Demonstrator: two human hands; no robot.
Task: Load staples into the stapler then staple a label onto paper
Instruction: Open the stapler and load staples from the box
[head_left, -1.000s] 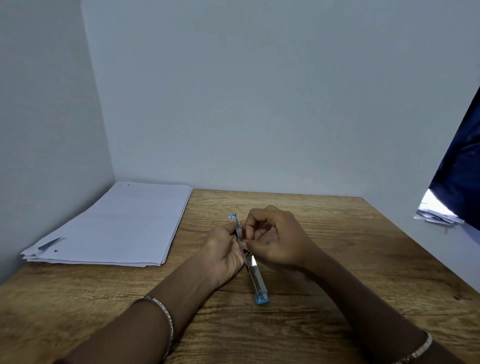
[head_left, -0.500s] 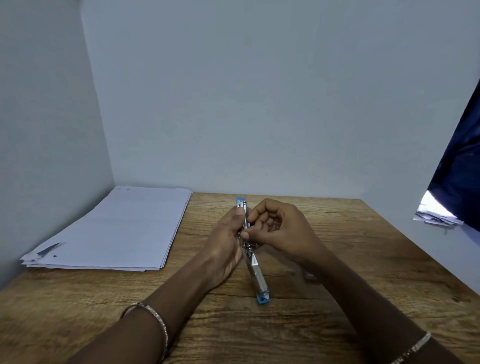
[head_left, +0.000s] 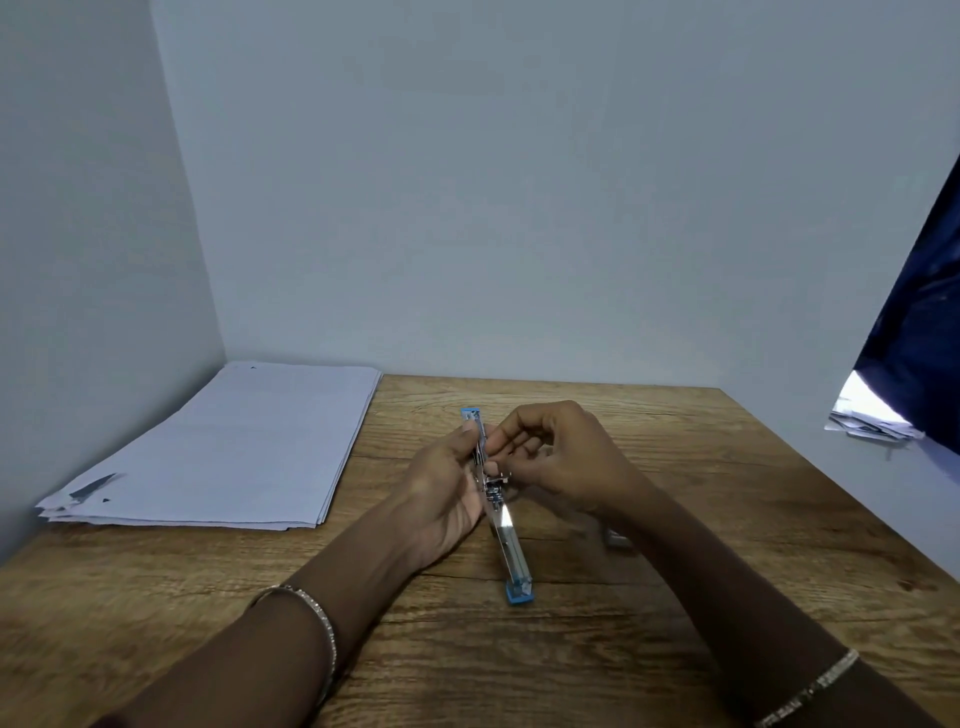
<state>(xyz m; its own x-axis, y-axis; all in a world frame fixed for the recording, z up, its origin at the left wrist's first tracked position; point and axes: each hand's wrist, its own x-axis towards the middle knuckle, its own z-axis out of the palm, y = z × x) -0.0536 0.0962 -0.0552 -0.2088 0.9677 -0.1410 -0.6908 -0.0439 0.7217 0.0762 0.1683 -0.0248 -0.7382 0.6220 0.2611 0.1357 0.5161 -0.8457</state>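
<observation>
Gripping stapler (head_left: 506, 540), paper stack (head_left: 234, 441) left, wall (head_left: 519, 208) behind

The paper stack (head_left: 234, 447) is filling the table's (head_left: 727, 519) far-left corner against 2 walls (head_left: 519, 208), blocking passage there. The opened stapler (head_left: 510, 545), gripped by the left hand (head_left: 447, 488), is occupying the middle. Wood on the right is lying open for reaching.

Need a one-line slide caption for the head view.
Left hand grips an opened blue stapler; right hand pinches at its middle; paper stack on wooden table.
</observation>
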